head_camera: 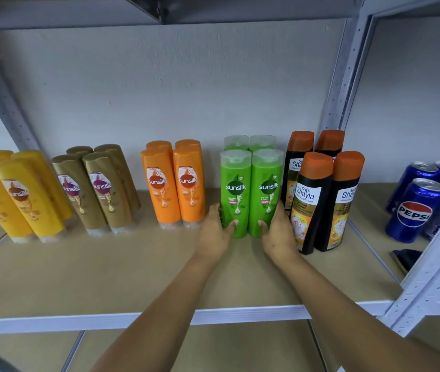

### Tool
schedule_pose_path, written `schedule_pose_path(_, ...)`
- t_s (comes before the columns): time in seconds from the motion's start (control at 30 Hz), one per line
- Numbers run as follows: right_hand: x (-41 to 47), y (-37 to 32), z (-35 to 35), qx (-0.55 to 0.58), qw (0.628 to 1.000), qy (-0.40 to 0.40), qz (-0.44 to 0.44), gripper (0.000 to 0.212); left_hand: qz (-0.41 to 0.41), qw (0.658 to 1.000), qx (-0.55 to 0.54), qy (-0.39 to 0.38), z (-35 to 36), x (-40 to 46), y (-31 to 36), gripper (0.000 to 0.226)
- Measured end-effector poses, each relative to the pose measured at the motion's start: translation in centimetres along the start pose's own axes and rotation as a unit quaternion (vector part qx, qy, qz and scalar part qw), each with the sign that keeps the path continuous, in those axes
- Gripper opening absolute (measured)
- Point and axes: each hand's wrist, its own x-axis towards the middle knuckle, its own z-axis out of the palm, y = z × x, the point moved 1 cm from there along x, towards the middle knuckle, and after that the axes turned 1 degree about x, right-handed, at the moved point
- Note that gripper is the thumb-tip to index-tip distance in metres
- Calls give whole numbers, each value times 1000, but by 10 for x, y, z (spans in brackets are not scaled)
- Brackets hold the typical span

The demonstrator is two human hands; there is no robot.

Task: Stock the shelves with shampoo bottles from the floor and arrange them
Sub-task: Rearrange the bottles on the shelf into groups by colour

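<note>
We see four green bottles (251, 189) standing upright on the shelf (106, 267), long axes vertical, clear caps up, the front two with labels facing us. They sit in a tight two-by-two block between the orange bottles (176, 183) and the black bottles (321, 194): a gap on the orange side, almost none on the black side. Bare shelf board lies in front, up to the front edge. Our left hand (213, 234) and right hand (278, 234) cup the front pair from either side, thumbs across the lower fronts, fingers wrapped round the outer sides.
</note>
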Motion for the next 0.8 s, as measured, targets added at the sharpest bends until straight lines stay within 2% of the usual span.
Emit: schedule_pose_path(0.8,19,6,11,-3,1000,16,14,71,-18,1000,-3,-5,12,22,-2,47)
